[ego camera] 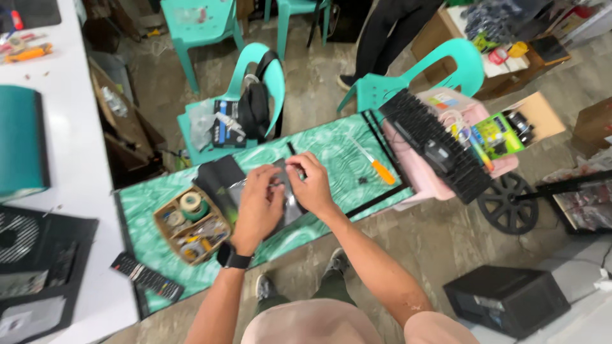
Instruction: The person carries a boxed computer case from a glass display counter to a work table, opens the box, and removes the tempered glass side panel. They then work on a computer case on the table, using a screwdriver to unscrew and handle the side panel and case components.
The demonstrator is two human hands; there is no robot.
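Note:
Both my hands meet over a green patterned table. My left hand, with a black watch on the wrist, grips a shiny grey foil bag from the left. My right hand pinches the same bag at its top edge. A black flat sheet lies just left of the bag. What is inside the bag is hidden.
A cardboard box of tape and small parts sits left of my hands; a remote control lies nearer. An orange-handled screwdriver lies to the right. Beyond it, a pink bin bears a black finned part. Teal chairs stand behind the table.

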